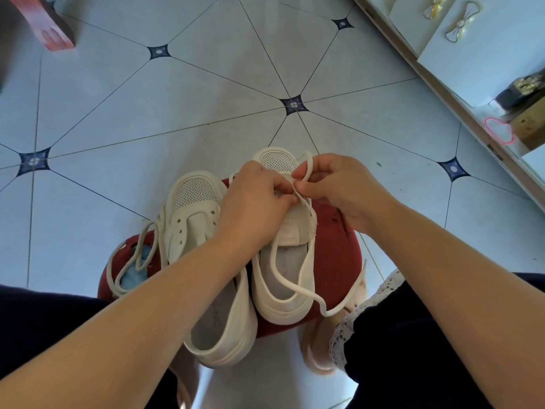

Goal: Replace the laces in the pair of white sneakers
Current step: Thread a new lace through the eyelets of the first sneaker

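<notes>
A cream lace is partly threaded into the sneaker being laced. This shoe stands just right of the frame's centre on a red stool. Its long axis runs from 6 o'clock to 12 o'clock, with the heel toward the person and the mesh toe pointing away.

Both hands meet over the front eyelets, near the 12 o'clock end. From there the lace runs back toward 6 o'clock across the shoe's opening and spills over the heel at 5 o'clock. It then bends up along the stool's edge, and its tip hangs free. A short loop of it arches over the toe at 1 o'clock.

The right hand comes in from 4 o'clock and pinches this lace between thumb and forefinger just above the eyelet row. The left hand comes in from 8 o'clock with its fingers curled. Their tips are pinched at the same spot, apparently on the lace where it enters the shoe.

Both hands are about equally near the eyelets. The slack lies behind them toward the heel, so the next pull probably has to draw it forward along the shoe's length.

The second sneaker touches the first on its 9 o'clock side, and its eyelets are bare. A loose lace is coiled on the stool at 8 o'clock. Pale tiled floor surrounds everything.
</notes>
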`<control>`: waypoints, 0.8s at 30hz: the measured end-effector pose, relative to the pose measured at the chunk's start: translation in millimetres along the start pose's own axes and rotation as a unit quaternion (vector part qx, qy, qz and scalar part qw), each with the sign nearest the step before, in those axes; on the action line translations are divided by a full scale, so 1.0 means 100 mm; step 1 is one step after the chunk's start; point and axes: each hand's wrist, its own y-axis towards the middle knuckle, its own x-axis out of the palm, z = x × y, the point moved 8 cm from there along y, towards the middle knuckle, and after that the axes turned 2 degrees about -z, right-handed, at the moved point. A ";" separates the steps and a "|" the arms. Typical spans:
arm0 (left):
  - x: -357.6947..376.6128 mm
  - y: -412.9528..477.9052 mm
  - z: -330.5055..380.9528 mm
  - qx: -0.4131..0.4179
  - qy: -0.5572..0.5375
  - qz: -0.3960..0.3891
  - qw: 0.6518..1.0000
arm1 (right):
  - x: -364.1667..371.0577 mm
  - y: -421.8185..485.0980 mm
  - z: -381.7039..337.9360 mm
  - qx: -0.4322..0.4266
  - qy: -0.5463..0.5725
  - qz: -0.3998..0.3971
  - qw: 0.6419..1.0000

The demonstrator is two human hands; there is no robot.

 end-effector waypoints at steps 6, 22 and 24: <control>0.04 0.04 0.07 0.008 0.068 -0.041 0.997 | 0.12 -0.04 -0.02 0.040 -0.016 -0.080 0.996; -0.23 -0.07 0.14 0.054 0.091 0.005 0.994 | -0.01 -0.13 -0.21 -0.024 -0.238 0.045 0.970; -0.31 -0.04 0.14 0.076 0.088 0.012 0.993 | -0.13 -0.12 -0.20 -0.009 -0.270 0.081 0.959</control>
